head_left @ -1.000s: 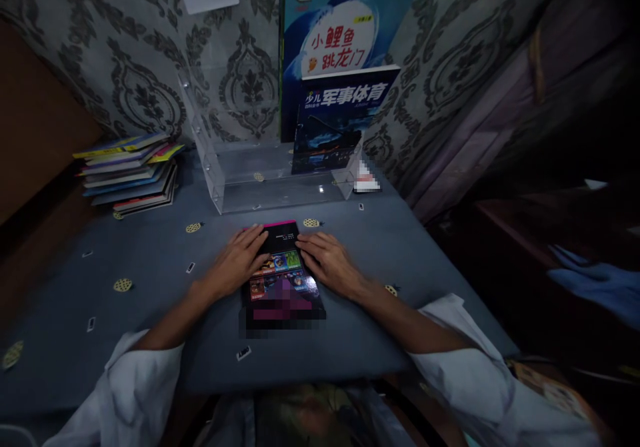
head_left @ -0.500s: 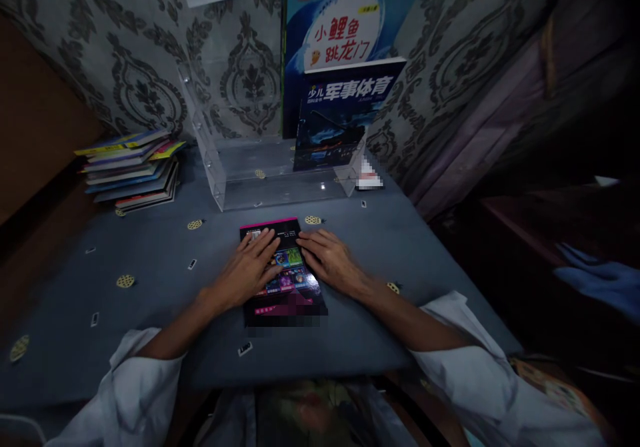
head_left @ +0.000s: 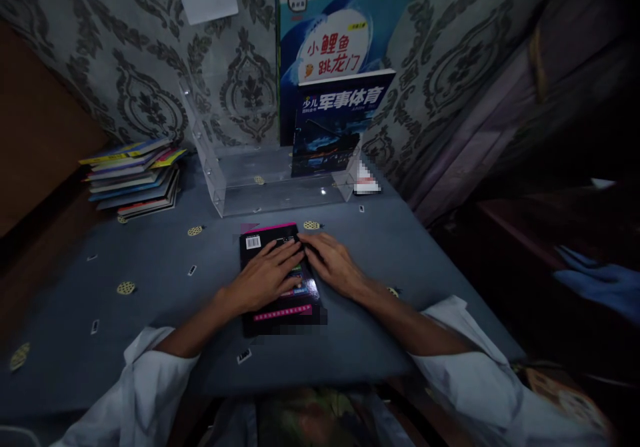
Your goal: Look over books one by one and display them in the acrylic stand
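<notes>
A black book (head_left: 253, 257) with pink strips and a white barcode lies flat on the table before me. My left hand (head_left: 270, 275) rests flat across its cover, fingers stretched toward the right edge. My right hand (head_left: 334, 260) lies along that right edge, its fingertips touching the upper right corner near my left fingertips. Its fingers are extended and loosely together, with the thumb partly hidden. Neither hand lifts the book.
Behind the book stands a clear acrylic rack (head_left: 270, 200) holding a dark blue book (head_left: 330, 123) and a taller teal book (head_left: 330, 13). A stack of books (head_left: 135, 177) sits at the back left. Patterned grey cloth covers the table (head_left: 165, 300).
My left hand has slid right across the cover, uncovering the barcode. My right hand stays at the book's right edge. The view has tilted up slightly.
</notes>
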`<control>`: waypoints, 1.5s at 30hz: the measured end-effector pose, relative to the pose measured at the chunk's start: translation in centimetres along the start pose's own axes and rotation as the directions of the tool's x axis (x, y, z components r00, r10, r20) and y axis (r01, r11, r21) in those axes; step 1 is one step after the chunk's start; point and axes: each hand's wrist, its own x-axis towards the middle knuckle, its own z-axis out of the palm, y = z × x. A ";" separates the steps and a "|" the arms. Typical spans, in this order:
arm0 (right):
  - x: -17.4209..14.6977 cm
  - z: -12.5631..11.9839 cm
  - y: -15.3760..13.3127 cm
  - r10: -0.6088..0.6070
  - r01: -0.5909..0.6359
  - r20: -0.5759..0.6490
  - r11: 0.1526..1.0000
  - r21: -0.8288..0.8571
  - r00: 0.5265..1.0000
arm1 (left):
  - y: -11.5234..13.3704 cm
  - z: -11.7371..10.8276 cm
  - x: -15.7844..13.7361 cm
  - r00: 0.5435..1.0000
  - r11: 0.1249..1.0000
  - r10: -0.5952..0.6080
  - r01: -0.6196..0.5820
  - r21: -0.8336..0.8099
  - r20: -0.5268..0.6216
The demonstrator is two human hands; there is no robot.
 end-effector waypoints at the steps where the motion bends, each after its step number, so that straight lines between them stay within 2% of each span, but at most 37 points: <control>1: 0.0 0.0 0.0 -0.016 0.016 0.005 1.000 -0.009 1.000 | -0.4 -0.1 -0.2 1.000 1.000 -0.010 0.010 -0.004 0.006; 5: 0.1 0.1 -0.6 -0.056 0.056 0.010 0.997 -0.050 0.998 | -2.4 -0.7 -1.7 0.994 0.994 -0.110 0.110 -0.012 0.017; 12: -0.2 0.5 -1.5 -0.181 0.186 0.122 0.982 -0.032 0.976 | -5.6 -0.9 -4.7 0.946 0.950 -0.306 0.310 0.030 -0.106; 16: -0.9 0.4 -1.5 -0.158 0.171 0.146 0.982 -0.077 0.977 | -5.4 -0.5 -5.2 0.932 0.939 -0.339 0.344 0.022 -0.131; 21: -1.9 -0.4 -2.3 -0.120 0.139 0.140 0.981 -0.134 0.983 | -4.9 -0.1 -5.3 0.881 0.894 -0.435 0.447 0.024 -0.187; 26: -2.5 -0.2 -3.0 -0.051 0.075 0.123 0.977 -0.198 0.991 | -4.9 0.4 -5.1 0.853 0.875 -0.480 0.481 -0.047 -0.207; 31: -2.5 0.2 -2.6 -0.091 0.106 0.096 0.979 -0.172 0.991 | -4.6 1.7 -4.7 0.822 0.858 -0.505 0.511 -0.050 -0.264; 35: -2.5 0.3 -2.4 -0.099 0.109 0.075 0.983 -0.148 0.992 | -4.3 2.3 -4.8 0.819 0.860 -0.504 0.506 -0.068 -0.274; 38: -2.5 0.4 -2.3 -0.102 0.111 0.069 0.984 -0.138 0.992 | -4.3 2.0 -5.0 0.812 0.846 -0.533 0.506 -0.170 -0.239; 41: -2.6 0.7 -2.1 -0.123 0.129 0.053 0.983 -0.127 0.991 | -4.6 1.2 -4.9 0.784 0.789 -0.583 0.483 -0.379 -0.214; 43: -2.6 0.9 -2.0 -0.133 0.137 0.041 0.983 -0.123 0.990 | -4.8 0.6 -4.6 0.746 0.686 -0.636 0.430 -0.587 -0.198; 45: -2.6 1.0 -2.0 -0.134 0.137 0.034 0.983 -0.121 0.990 | -4.9 0.1 -4.3 0.673 0.491 -0.723 0.341 -0.801 -0.156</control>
